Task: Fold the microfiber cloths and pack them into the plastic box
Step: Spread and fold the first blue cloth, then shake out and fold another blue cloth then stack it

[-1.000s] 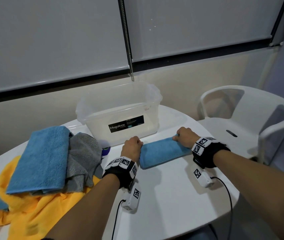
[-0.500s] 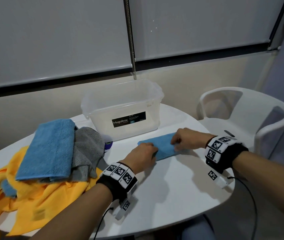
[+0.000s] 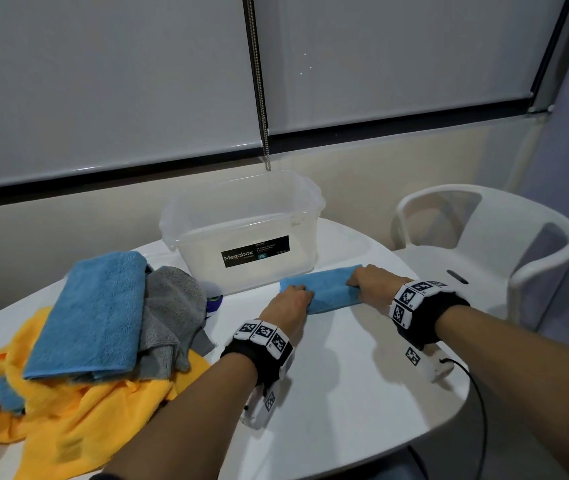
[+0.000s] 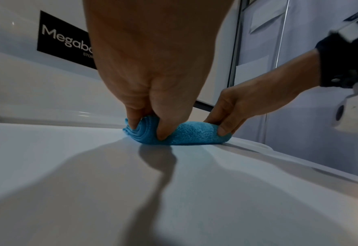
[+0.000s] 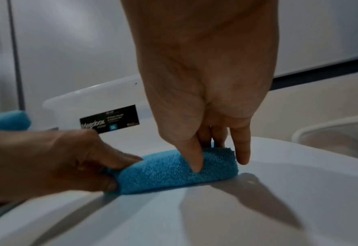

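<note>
A folded blue cloth [image 3: 328,287] lies as a long narrow strip on the white table [image 3: 345,393], just in front of the clear plastic box [image 3: 241,220]. My left hand [image 3: 291,299] pinches its left end [image 4: 144,129] between thumb and fingers. My right hand [image 3: 369,284] pinches the right end [image 5: 216,159], thumb on the near side and fingers behind. The box looks empty through its walls. Both hands also show in each wrist view: the right hand [image 4: 226,123] and the left hand [image 5: 102,164].
At the left of the table lies a pile: a folded blue cloth [image 3: 92,313] on a grey cloth [image 3: 172,306], over a crumpled yellow cloth [image 3: 68,417]. A small purple object [image 3: 214,301] peeks out beside the box. A white plastic chair [image 3: 483,244] stands right.
The blue strip has gone from a thick roll to a flatter fold. Both hands moved from fists on its ends to pinching them; the head view shifted slightly.
</note>
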`<move>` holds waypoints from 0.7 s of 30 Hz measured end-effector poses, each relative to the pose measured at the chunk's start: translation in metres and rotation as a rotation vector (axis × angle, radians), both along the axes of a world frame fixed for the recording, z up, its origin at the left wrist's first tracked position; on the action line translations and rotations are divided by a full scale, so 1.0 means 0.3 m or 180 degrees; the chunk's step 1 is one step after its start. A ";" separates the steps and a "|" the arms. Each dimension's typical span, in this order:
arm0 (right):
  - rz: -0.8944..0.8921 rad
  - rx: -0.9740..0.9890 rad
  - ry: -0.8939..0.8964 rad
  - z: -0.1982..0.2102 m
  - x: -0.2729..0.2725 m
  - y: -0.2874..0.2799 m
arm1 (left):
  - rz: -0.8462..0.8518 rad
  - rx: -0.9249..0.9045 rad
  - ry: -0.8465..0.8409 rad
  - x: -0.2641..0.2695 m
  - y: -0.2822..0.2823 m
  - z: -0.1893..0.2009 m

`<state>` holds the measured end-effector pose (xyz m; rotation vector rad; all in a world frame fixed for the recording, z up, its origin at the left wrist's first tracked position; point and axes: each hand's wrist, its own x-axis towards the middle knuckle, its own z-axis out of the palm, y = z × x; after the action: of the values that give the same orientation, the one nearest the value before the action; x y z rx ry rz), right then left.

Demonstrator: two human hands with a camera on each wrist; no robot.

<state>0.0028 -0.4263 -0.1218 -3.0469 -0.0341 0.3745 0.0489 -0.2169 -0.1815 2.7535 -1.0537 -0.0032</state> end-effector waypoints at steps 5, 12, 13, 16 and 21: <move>-0.0257 0.0487 0.0114 0.019 0.039 -0.025 | -0.0080 -0.0007 0.0094 0.008 -0.001 -0.009; -0.0184 0.0728 -0.0022 0.020 0.019 -0.022 | -0.0126 0.0460 0.0319 0.000 0.051 0.016; -0.0196 0.0682 -0.0004 0.010 0.014 -0.021 | -0.0122 0.0590 0.0350 -0.009 0.052 0.019; -0.0153 0.0568 0.0047 0.044 0.005 -0.003 | -0.0128 0.0857 0.0405 -0.021 0.047 0.074; -0.0177 0.0649 -0.0200 0.165 0.005 0.056 | -0.0103 0.0525 0.0197 -0.040 0.118 0.230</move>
<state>0.0043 -0.4096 -0.0724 -2.8502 0.0084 0.2541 0.0367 -0.1815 -0.1127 2.8601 -1.1286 -0.1871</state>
